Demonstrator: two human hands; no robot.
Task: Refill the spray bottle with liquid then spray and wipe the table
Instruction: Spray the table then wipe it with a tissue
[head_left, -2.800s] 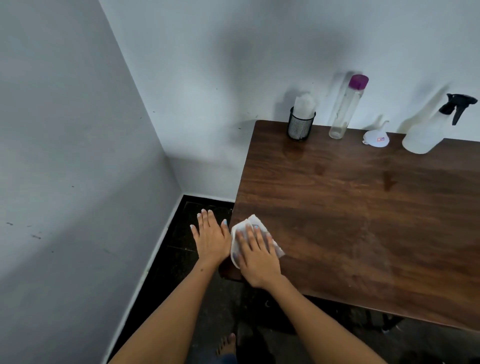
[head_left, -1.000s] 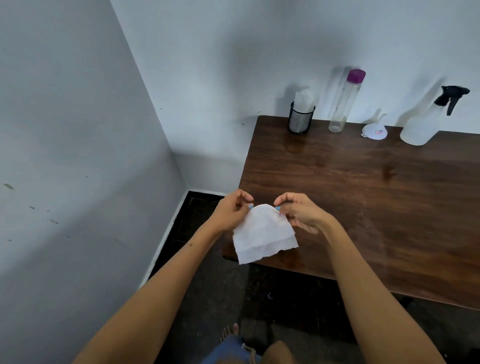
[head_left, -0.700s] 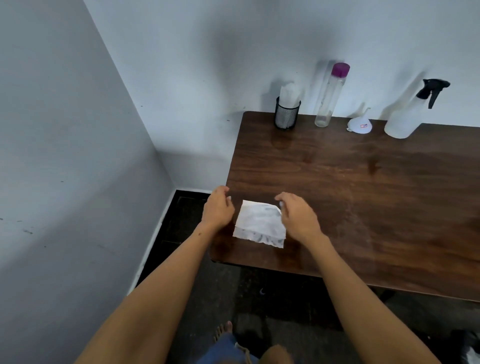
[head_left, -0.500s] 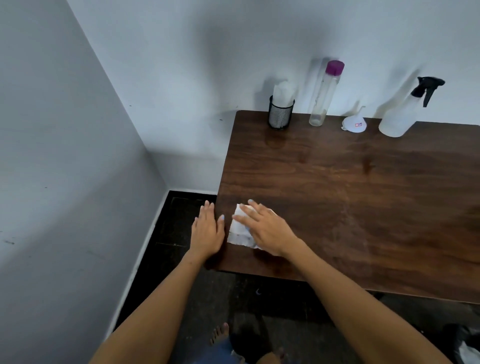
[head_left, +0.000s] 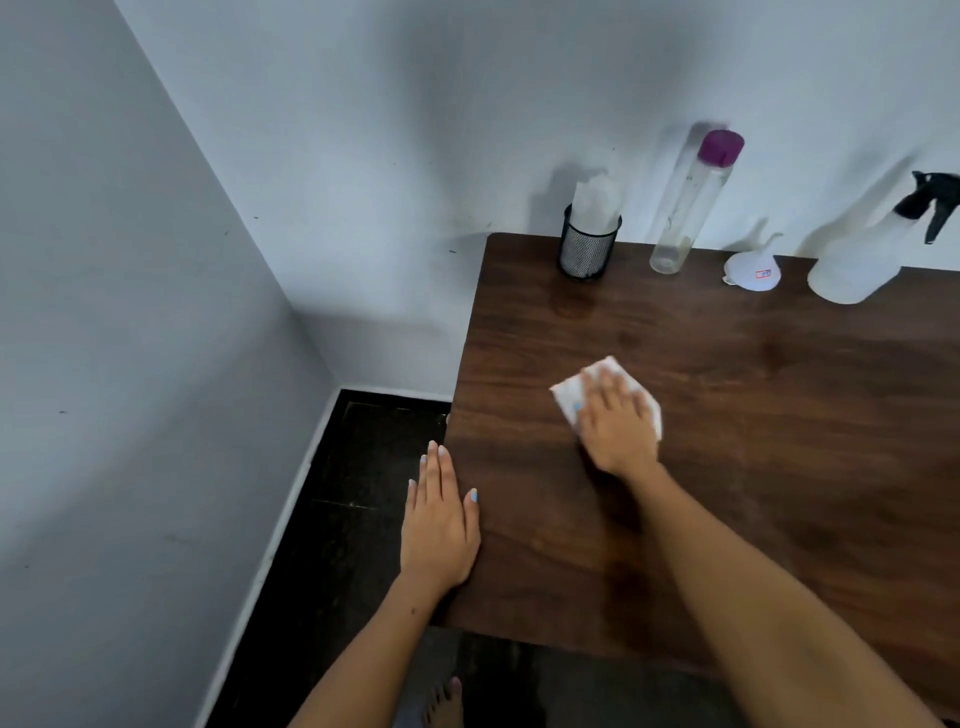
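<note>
wipe farther in (corner far-left)

**Layout of the table top**

Along the table's far edge, left to right: mesh cup, tall bottle, funnel, spray bottle. Nearer, the right hand lies on a wipe; the left hand rests at the table's left edge.

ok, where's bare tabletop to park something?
Free: the wide stretch right of the right hand and wipe, and the near strip between both forearms. Crowded: the back edge, with mesh cup, bottle, funnel, spray bottle.
</note>
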